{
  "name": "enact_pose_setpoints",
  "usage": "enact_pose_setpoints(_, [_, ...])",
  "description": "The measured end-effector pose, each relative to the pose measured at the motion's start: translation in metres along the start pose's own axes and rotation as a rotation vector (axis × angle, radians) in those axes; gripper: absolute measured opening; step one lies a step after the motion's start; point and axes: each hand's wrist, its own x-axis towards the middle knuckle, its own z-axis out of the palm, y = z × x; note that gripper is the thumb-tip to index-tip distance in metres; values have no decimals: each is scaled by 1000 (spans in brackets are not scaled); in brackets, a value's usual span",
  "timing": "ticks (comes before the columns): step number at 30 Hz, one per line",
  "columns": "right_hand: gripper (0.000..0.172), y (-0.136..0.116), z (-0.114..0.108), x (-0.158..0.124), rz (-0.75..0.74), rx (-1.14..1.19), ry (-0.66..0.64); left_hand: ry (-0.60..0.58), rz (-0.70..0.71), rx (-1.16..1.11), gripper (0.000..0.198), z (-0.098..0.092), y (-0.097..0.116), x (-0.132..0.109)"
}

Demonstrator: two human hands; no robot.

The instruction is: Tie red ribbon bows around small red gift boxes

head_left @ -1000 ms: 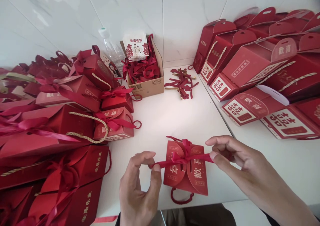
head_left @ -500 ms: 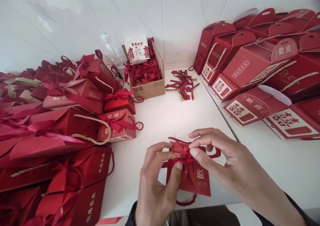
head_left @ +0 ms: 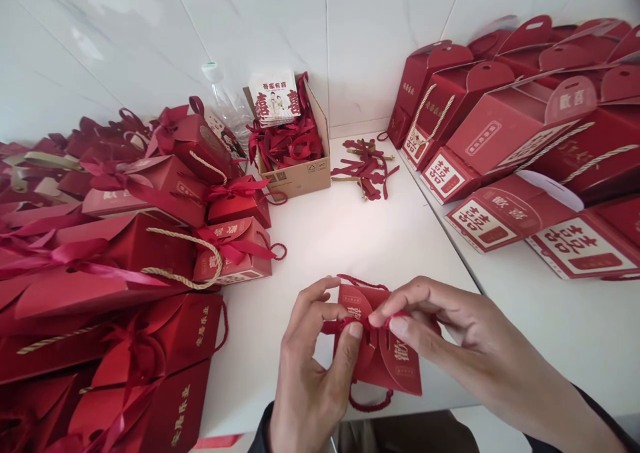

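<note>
At nine o'clock in our view sit ribbon-tied boxes (head_left: 163, 256), while at six our left hand (head_left: 315, 373) pinches, thumb to forefinger, the red ribbon (head_left: 330, 328) atop a small red box (head_left: 383, 367) lying on the white table (head_left: 345, 239) at five. At four, our right hand (head_left: 457, 333) nips the same ribbon between thumb and fingertips; at two stand tab-topped boxes (head_left: 525, 123).

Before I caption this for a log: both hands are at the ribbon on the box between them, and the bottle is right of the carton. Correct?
Not quite: the head view shows the bottle left of the carton. The left hand and right hand are indeed at the ribbon on the box.
</note>
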Motion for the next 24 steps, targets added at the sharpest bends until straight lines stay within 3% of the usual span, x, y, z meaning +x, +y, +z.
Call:
enact_pose_setpoints(13, [34, 1, 6, -5, 118, -108, 91, 46, -27, 37, 8, 5, 0, -1])
enact_pose_setpoints(24, [35, 12, 3, -1, 65, -86, 77, 58, -58, -22, 9, 7, -7, -5])
